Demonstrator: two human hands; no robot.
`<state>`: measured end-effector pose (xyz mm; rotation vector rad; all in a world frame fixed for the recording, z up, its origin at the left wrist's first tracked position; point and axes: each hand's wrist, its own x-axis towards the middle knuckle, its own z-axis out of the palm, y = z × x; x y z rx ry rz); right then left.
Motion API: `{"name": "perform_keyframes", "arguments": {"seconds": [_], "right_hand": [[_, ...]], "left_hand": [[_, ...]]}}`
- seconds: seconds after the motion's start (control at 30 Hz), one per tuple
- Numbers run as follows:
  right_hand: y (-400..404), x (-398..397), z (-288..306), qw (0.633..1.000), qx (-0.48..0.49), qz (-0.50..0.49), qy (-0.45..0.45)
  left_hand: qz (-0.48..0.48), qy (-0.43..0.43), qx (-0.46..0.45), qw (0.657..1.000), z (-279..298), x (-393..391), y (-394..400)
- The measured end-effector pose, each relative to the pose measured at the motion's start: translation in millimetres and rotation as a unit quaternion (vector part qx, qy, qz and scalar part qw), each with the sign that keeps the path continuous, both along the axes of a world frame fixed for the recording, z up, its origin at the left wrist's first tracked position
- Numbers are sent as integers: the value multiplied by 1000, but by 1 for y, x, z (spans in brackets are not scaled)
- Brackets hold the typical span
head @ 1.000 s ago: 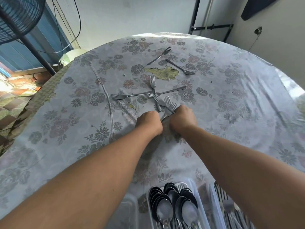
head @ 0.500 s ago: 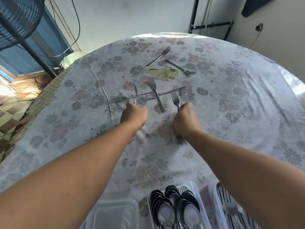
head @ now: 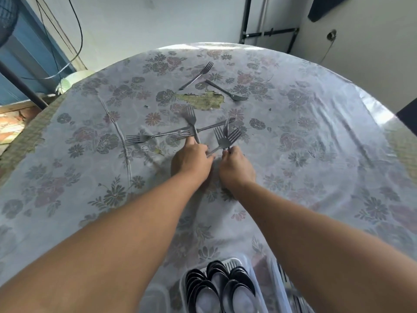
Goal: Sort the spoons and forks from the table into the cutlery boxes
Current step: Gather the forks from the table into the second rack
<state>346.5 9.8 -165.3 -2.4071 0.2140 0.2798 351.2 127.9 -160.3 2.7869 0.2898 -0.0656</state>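
Observation:
My right hand (head: pixel 237 169) pinches the handles of a few forks (head: pixel 222 137), their tines fanned upward. My left hand (head: pixel 191 161) is right beside it, curled on the handle of another fork (head: pixel 233 134) that crosses that bunch. One left fingertip reaches the handle of a fork (head: pixel 191 119) lying on the table. Two more forks (head: pixel 144 138) lie crossed under it. Farther back lie two separate forks (head: pixel 198 75), (head: pixel 228 91). At the near edge, a clear box holds several spoons (head: pixel 216 288). The fork box (head: pixel 281 281) beside it is mostly hidden by my right arm.
The round table has a floral plastic cloth (head: pixel 316 154) with a torn patch (head: pixel 203 100) near the far forks. Another clear box (head: pixel 155 297) sits left of the spoon box. A fan stand (head: pixel 20 86) and cables are beyond the table at left.
My hands, which were apart half a second ago, have come together again. The fork in my left hand now meets the bunch in my right hand, which has gained tines.

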Motion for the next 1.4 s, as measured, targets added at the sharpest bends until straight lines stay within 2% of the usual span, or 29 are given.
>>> {"name": "perform_keyframes", "arguments": {"seconds": [0.17,0.23,0.37,0.5,0.6,0.7,0.77,0.93,1.0,1.1,1.2,1.4], "right_hand": [[-1,-1,-3,1000,18,-1,3],[-2,-2,-3,1000,25,1,2],[-4,-3,-3,999,31,10,-3],[-6,-4,-4,998,66,10,-1],[-10,-5,2,996,90,6,22],[-15,-6,8,983,163,-34,72],[-22,-12,11,960,247,-76,106],[-52,-42,23,925,344,-142,75],[-62,-57,32,923,348,-148,69],[-82,-81,43,941,306,-129,64],[-106,-107,54,952,289,-88,49],[-155,-139,97,970,233,-55,-50]], "left_hand": [[36,-62,44,996,-1,-10,8],[85,-56,15,995,1,-13,8],[176,0,-56,983,5,-7,8],[161,96,-113,976,14,-10,12],[147,128,-169,966,13,-24,14],[152,121,-206,959,12,-37,11],[165,115,-253,946,16,-43,7],[176,76,-359,914,44,-67,-13],[177,62,-401,897,61,-83,-28],[177,78,-444,875,80,-116,-55],[184,93,-434,877,86,-152,-90],[187,87,-426,881,92,-208,-145]]}}
